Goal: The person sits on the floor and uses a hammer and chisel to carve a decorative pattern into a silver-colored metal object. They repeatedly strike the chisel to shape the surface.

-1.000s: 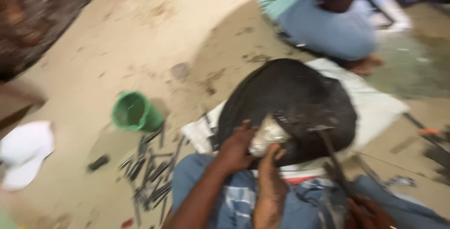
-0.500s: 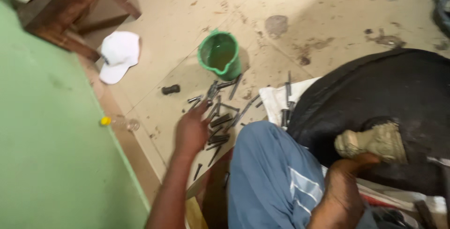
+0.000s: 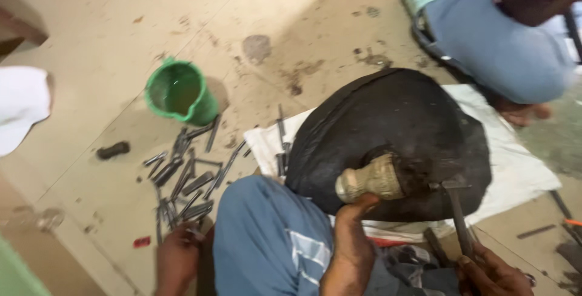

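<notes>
1. Since half a second ago, the head camera has swung right and down. The green wall that filled the left edge is now almost out of view. The left hand (image 3: 177, 258) has drawn back from the middle of the scattered metal punches (image 3: 185, 181) to the near end of that pile.
2. Its fingers rest on the nearest punches, at the bottom edge of the picture. Whether they are closed on one cannot be told.
3. The right hand (image 3: 351, 223) has stayed on the brass piece (image 3: 371, 181), as in the earlier picture. Its fingers are curled against the piece's near end, gripping it.
4. That ribbed, yellowish piece lies tilted on the near slope of a black mound (image 3: 394, 132). The mound sits on a white cloth (image 3: 521, 174) spread over the floor (image 3: 121, 17).
5. A third hand (image 3: 494, 275), which seems to be another person's, has come into view at the bottom right corner. It is clamped on a hammer (image 3: 458, 211), whose head sits on the mound just right of the brass piece.
6. The wearer's blue-clad knee (image 3: 273, 241) lies between the punches and the mound.
7. A green bucket (image 3: 179, 93) stands just beyond the punches, with a small dark lump (image 3: 113, 149) to its left.
8. A white cap (image 3: 21, 108) lies at the left edge.
9. A seated person in light blue trousers (image 3: 497, 41) fills the top right corner.
</notes>
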